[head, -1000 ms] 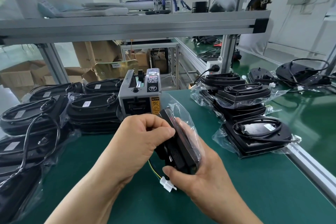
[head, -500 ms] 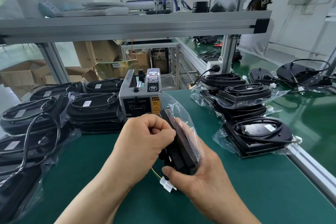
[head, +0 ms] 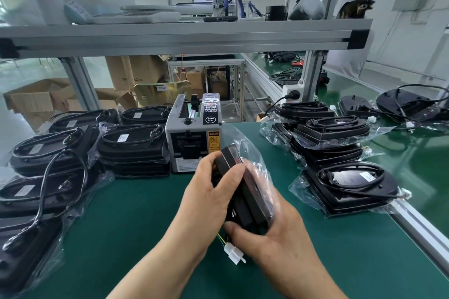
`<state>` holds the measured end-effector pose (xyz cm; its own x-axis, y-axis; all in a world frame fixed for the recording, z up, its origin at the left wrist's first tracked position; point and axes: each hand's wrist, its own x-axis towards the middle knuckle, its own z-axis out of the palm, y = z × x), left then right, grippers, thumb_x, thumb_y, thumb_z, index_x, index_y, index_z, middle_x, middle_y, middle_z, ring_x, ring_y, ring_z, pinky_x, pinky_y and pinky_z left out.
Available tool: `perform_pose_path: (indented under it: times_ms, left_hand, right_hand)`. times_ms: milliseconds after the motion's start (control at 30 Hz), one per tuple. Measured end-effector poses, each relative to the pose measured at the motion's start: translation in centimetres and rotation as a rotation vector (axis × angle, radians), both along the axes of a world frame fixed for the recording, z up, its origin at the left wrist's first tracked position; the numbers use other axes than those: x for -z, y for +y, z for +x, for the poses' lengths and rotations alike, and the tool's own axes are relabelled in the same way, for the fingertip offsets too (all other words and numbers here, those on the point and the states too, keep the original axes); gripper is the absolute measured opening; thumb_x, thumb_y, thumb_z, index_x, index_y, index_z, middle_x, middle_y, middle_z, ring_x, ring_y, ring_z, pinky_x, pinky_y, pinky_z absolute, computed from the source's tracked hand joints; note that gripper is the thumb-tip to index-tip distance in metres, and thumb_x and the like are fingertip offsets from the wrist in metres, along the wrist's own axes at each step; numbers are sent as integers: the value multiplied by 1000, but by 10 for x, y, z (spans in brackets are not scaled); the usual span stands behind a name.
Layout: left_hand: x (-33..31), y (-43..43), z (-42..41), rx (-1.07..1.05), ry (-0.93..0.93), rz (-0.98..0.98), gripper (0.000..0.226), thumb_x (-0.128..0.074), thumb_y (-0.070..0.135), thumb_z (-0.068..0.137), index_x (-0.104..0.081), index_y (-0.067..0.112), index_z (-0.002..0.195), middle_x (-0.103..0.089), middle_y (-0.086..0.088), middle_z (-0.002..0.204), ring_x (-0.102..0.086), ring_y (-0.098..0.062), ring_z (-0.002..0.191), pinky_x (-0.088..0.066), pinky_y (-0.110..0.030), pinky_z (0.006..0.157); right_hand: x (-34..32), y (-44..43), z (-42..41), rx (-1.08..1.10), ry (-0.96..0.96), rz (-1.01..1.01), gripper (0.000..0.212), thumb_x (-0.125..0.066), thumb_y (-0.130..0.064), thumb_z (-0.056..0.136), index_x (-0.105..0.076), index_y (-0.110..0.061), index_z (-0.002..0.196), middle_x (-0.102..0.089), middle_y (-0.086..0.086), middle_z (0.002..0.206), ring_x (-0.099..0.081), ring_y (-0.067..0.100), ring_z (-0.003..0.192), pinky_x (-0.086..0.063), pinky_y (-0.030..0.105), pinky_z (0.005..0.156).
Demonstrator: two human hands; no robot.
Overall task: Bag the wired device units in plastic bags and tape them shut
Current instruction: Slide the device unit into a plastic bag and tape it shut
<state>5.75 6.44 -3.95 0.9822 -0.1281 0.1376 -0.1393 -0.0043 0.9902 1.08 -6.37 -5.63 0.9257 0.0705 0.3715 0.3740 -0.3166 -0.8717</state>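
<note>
Device unit (head: 249,201) on edge, long axis pointing away; left hand (head: 206,204), right hand (head: 279,243) grip it.

Your left hand (head: 211,198) comes in from the lower left with its back turned up, the wrist bent slightly. Its fingers are curled round the upper end of the device unit (head: 247,204) and the thumb lies across the edge. Your right hand (head: 279,245) cups the unit from below and behind, palm toward you, thumb pressed on the lower corner, fingers wrapped up the far side. Both forearms are bare, and the hands are touching.
</note>
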Motion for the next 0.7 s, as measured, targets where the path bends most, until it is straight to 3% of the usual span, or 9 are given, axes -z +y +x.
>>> perform_pose_path:
  times_ms: [67, 167, 267, 367, 433, 500, 567, 633, 700]
  left_hand:
    - [3, 4, 0, 121, -7, 4, 25, -65, 36, 94, -64, 31, 119, -74, 7, 108, -69, -6, 100, -51, -11, 78]
    - [4, 12, 1, 284, 0, 2, 39, -70, 37, 85, -64, 33, 123, -72, 2, 116, -67, -11, 109, -50, -14, 86]
    - [4, 15, 4, 283, -45, 16, 40, -73, 34, 80, -66, 34, 120, -72, 0, 115, -67, -15, 109, -51, -18, 86]
    - [-1, 18, 7, 220, -166, 112, 45, -74, 36, 77, -63, 40, 120, -72, 6, 114, -67, -12, 106, -51, -17, 85]
    - [-2, 23, 10, 167, -235, 196, 48, -74, 36, 76, -60, 45, 122, -70, 11, 116, -66, -8, 106, -51, -17, 86]
    - [3, 30, 12, 120, -260, 272, 56, -74, 36, 74, -57, 45, 126, -67, 14, 121, -64, -8, 109, -52, -26, 92]
    - [11, 34, 10, 100, -283, 341, 66, -76, 37, 72, -53, 45, 132, -60, 18, 132, -59, -8, 120, -47, -34, 103]
    - [21, 35, 6, 95, -355, 397, 73, -78, 37, 71, -50, 43, 137, -53, 22, 140, -49, -4, 132, -38, -21, 108]
    - [31, 29, 1, 90, -431, 449, 75, -78, 36, 71, -48, 42, 139, -48, 27, 142, -42, 1, 136, -30, -8, 106]
  right_hand:
    - [1, 0, -2, 16, 22, 30, 72, -76, -23, 64, -51, -70, 112, -71, -16, 96, -68, 6, 82, -56, 21, 70]
    - [9, 0, -3, 70, 6, 80, 65, -77, -26, 60, -55, -63, 110, -72, -18, 91, -67, 2, 76, -50, 10, 63]
    - [20, 3, -1, 107, -54, 102, 67, -78, -27, 59, -56, -60, 113, -72, -20, 92, -68, 0, 81, -47, 6, 64]
    - [27, 5, 6, 71, -134, 112, 86, -82, -21, 65, -45, -67, 128, -69, -20, 114, -67, 2, 104, -51, 12, 83]
    - [27, 2, 11, -66, -117, 59, 104, -87, -20, 71, -27, -58, 146, -51, -27, 142, -52, 0, 130, -46, 15, 100]
    - [28, -10, 13, -229, -63, -34, 118, -89, -33, 71, -8, -47, 156, -26, -33, 156, -30, -2, 145, -36, 13, 109]
    - [26, -23, 5, -309, -1, -109, 120, -85, -54, 68, -3, -50, 155, -13, -33, 160, -17, -5, 149, -28, 19, 117]
    - [24, -31, -4, -272, 58, -83, 108, -77, -72, 63, -16, -57, 151, -19, -35, 158, -19, -7, 147, -25, 32, 118]
    - [22, -30, -9, -62, 73, -2, 97, -75, -71, 61, -29, -59, 146, -30, -40, 150, -28, -12, 141, -30, 32, 116]
